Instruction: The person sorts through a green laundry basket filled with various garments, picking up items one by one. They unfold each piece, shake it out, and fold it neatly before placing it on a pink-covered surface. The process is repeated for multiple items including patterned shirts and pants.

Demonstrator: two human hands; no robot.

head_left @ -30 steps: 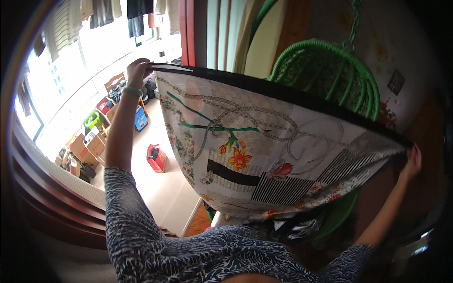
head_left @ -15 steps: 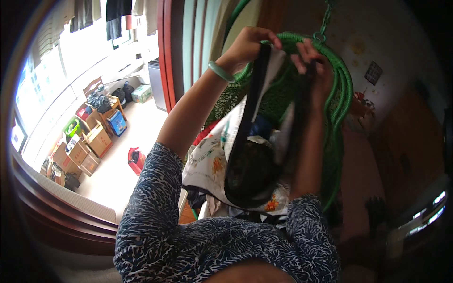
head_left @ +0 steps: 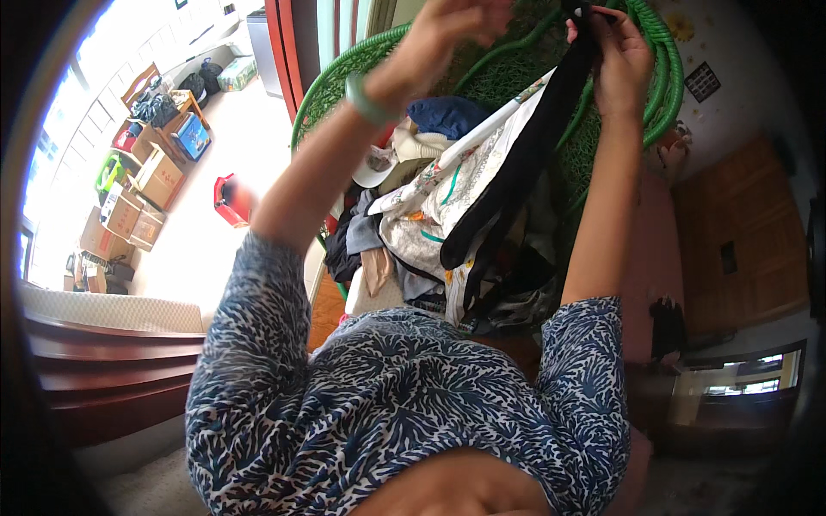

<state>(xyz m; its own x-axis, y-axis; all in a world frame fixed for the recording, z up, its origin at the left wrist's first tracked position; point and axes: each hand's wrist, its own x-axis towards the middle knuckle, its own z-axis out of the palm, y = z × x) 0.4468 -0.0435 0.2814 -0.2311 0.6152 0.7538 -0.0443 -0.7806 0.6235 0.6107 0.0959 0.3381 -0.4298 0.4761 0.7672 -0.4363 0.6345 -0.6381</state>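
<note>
A white floral garment with wide black trim (head_left: 490,159) hangs at a slant from my right hand (head_left: 624,64). The fingers of that hand are closed on its black edge near the top of the view. My left hand (head_left: 456,30), with a pale green bangle (head_left: 368,99) on the wrist, is raised to the left, apart from the cloth. It is a little blurred and partly cut off by the upper edge; its fingers look loosely apart with nothing in them. The garment's lower end rests over a heap of clothes, among them a dark blue piece (head_left: 447,116) and a grey one (head_left: 366,236).
The heap lies in a green hanging basket chair with a woven rim (head_left: 661,77). To the left, on a pale floor, are cardboard boxes (head_left: 159,179), a wooden chair (head_left: 142,86) and a red bag (head_left: 231,202). A wooden door (head_left: 740,232) appears on the right.
My left hand has come off the garment and moved up and left. My right hand has risen, drawing the black trim up to the right. More of the clothes heap shows.
</note>
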